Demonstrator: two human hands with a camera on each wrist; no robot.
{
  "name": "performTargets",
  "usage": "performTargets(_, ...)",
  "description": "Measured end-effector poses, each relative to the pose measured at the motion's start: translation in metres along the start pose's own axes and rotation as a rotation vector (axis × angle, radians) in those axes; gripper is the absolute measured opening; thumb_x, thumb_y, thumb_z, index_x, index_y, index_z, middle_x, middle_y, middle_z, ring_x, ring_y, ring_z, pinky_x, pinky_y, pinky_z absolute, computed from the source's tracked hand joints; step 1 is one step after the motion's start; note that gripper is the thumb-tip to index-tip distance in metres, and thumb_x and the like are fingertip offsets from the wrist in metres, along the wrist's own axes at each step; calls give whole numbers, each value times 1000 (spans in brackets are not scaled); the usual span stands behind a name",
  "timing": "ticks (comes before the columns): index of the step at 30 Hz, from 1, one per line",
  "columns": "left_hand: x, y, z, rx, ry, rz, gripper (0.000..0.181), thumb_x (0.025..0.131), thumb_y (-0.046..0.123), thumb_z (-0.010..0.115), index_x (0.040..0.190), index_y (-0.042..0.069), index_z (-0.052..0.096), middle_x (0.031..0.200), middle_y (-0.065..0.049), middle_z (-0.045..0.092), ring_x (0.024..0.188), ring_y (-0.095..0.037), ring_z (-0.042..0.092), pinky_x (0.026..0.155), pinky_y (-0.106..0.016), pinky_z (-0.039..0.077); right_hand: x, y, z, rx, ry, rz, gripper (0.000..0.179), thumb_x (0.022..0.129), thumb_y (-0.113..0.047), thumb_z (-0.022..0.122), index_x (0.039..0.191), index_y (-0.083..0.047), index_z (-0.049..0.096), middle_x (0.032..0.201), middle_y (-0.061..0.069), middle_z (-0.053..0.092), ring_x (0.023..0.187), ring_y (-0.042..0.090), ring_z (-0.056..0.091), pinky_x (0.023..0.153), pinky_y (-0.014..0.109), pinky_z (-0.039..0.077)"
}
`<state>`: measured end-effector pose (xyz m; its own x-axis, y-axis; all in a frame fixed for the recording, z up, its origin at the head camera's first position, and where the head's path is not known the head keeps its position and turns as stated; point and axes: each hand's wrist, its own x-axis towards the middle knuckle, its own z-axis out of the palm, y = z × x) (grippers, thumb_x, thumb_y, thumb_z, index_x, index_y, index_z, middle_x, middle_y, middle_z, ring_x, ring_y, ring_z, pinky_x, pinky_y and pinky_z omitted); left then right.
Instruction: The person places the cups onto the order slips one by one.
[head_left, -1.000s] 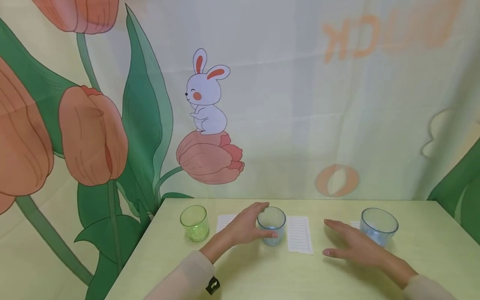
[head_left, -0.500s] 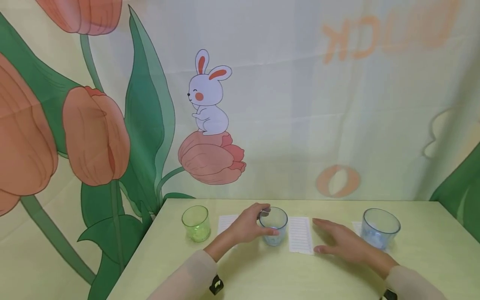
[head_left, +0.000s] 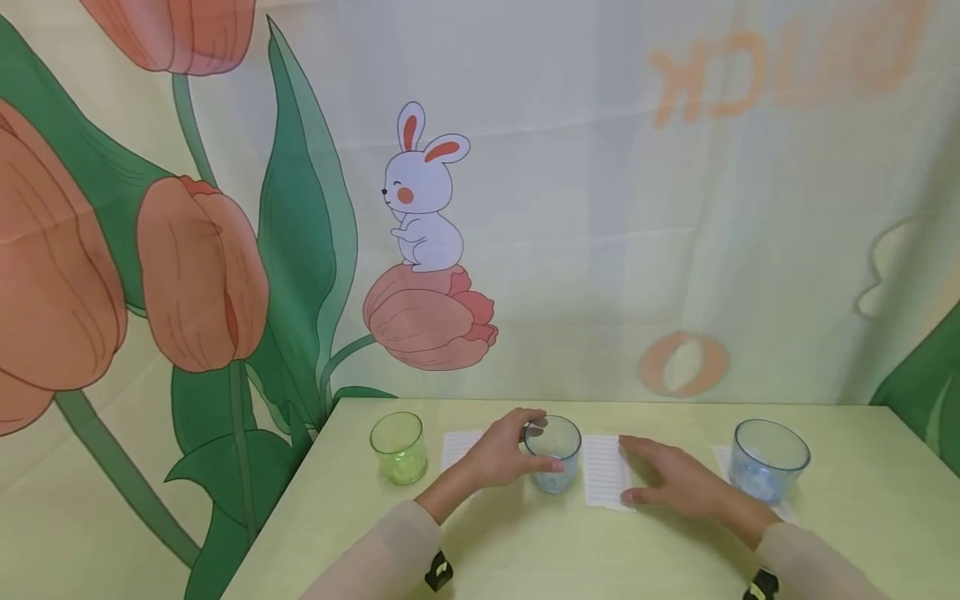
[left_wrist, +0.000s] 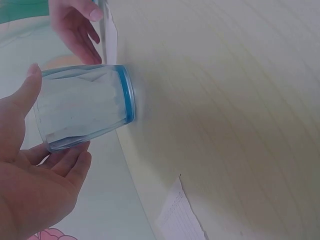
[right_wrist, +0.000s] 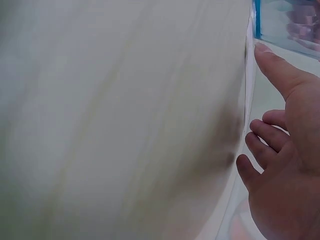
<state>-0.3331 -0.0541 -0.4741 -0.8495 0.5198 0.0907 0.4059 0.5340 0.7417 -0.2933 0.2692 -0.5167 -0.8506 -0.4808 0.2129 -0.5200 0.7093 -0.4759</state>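
Observation:
In the head view, my left hand (head_left: 501, 450) grips a clear bluish drinking glass (head_left: 564, 457) that stands upright mid-table. The left wrist view has the thumb on one side of this glass (left_wrist: 82, 102) and the fingers on the other. My right hand (head_left: 678, 482) is at the right edge of a lined paper slip (head_left: 606, 473), just right of that glass. Its thumb and fingers are spread apart, with nothing gripped between them. Whether the fingertips touch the paper, I cannot tell. Another lined paper slip (head_left: 457, 446) lies partly hidden behind my left hand.
A green glass (head_left: 401, 454) stands at the left of the table (head_left: 585, 550). Toward the right stands a wider blue glass (head_left: 768, 462), over a partly hidden paper slip (head_left: 722, 457). A printed curtain (head_left: 570, 208) hangs behind the table's back edge.
My right hand has moved left, away from the wider blue glass and up to the paper slip's right edge. The left hand stays on its glass. The head view has shifted slightly.

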Motion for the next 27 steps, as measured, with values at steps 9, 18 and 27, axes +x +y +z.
performTargets(9, -1, 3, 2, -1, 0, 0, 86, 87, 45, 88, 155, 8, 50, 148, -6, 59, 133, -26, 61, 111, -40, 50, 0, 2, 3, 29, -14, 38, 94, 88, -44, 86, 151, 13, 46, 154, 33, 49, 142, 53, 46, 117, 66, 35)
performTargets(18, -3, 1, 0, -5, 10, -7, 86, 86, 45, 89, 154, 8, 52, 145, -7, 60, 132, -27, 61, 110, -41, 50, 3, 8, 8, 20, -28, 19, 94, 89, -48, 84, 152, 11, 47, 154, 30, 50, 143, 52, 46, 117, 66, 35)
performTargets(27, 1, 0, -1, 12, 8, 3, 89, 84, 49, 90, 153, 6, 53, 142, -8, 63, 129, -30, 63, 108, -42, 52, 3, 8, 6, 32, -25, 12, 93, 88, -46, 85, 151, 12, 48, 153, 32, 50, 142, 54, 46, 117, 67, 34)
